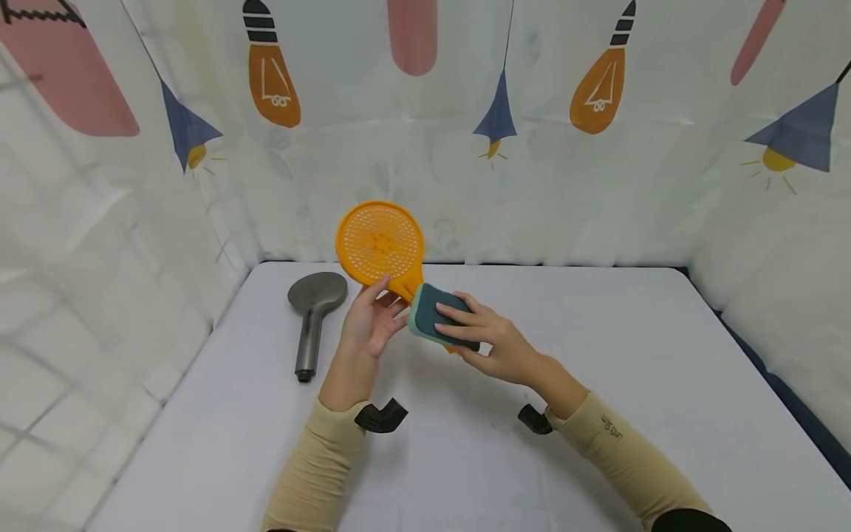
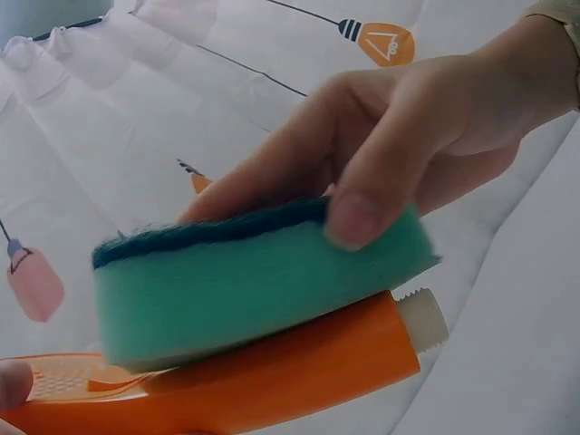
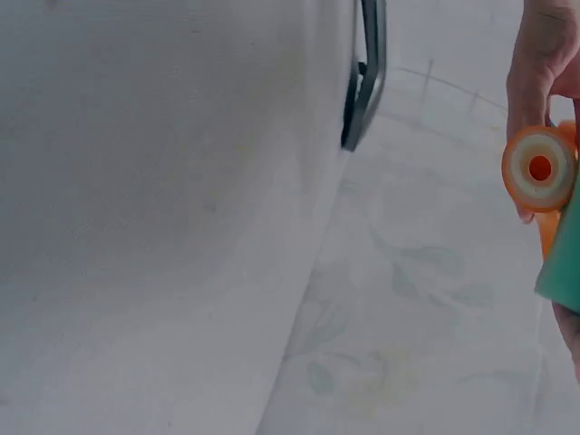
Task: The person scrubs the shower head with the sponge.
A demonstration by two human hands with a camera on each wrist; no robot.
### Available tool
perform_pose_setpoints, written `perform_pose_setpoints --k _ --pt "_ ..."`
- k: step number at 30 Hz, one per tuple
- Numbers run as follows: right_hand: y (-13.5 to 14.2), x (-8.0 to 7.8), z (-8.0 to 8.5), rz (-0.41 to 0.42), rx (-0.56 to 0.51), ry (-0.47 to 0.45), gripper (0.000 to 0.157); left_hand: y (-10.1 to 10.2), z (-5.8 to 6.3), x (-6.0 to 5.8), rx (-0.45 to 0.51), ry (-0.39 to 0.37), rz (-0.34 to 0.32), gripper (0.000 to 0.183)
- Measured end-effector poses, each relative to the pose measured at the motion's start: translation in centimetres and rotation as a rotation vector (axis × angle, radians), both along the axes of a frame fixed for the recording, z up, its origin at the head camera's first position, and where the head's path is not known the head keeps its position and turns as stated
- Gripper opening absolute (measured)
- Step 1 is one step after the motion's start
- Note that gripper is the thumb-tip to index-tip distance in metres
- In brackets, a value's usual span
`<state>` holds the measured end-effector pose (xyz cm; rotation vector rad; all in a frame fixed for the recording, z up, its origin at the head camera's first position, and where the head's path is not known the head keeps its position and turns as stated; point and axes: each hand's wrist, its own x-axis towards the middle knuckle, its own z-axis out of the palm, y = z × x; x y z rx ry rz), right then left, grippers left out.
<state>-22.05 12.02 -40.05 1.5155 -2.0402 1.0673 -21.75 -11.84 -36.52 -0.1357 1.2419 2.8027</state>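
An orange shower head is held up over the table with its round perforated face at the top. My left hand grips it near the neck, thumb at the lower rim. In my right hand is a two-layer sponge, dark teal on top and light green beneath, pinched between thumb and fingers. The green side of the sponge lies along the orange handle, whose pale threaded end sticks out past it. The right wrist view shows the handle's hollow end end-on.
A grey shower head lies on the white table, left of my left hand. Behind the table hangs a white curtain printed with lamps and bulbs, which also runs down both sides.
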Motion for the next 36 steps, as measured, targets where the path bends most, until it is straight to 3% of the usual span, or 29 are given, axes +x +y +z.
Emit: perform_pose_setpoints --k 3,7,11,15,20,25,28,32,36 --pt "1.1 0.2 -0.3 0.053 0.024 -0.001 0.058 -0.7 0.4 0.0 0.033 -0.001 0.023 0.038" --pt "2.1 0.0 -0.8 0.062 -0.019 -0.074 0.06 -1.2 0.6 0.1 0.09 0.008 0.051 0.042" --pt "1.6 -0.4 -1.0 0.007 -0.065 -0.143 0.057 -1.1 0.3 0.1 0.086 0.016 0.044 0.038" --pt "0.2 -0.7 -0.7 -0.074 -0.098 -0.194 0.052 -0.2 -0.2 0.2 0.045 0.007 -0.021 0.032" --pt "-0.5 -0.4 -0.3 -0.1 -0.099 -0.106 0.051 0.7 -0.4 0.1 0.028 -0.018 -0.031 0.031" --pt "0.8 0.2 -0.5 -0.014 -0.006 0.088 0.042 0.2 -0.1 0.0 0.06 -0.01 0.068 0.04" --pt "1.9 0.2 -0.8 -0.003 0.013 0.149 0.034 -0.2 0.1 0.0 0.103 -0.008 0.121 0.046" --pt "2.9 0.1 -1.1 -0.054 -0.031 0.081 0.037 -0.3 0.3 0.0 0.149 -0.029 0.15 0.049" --pt "3.0 0.1 -1.2 -0.096 -0.073 0.03 0.056 -0.3 0.1 -0.1 0.167 -0.04 0.155 0.05"
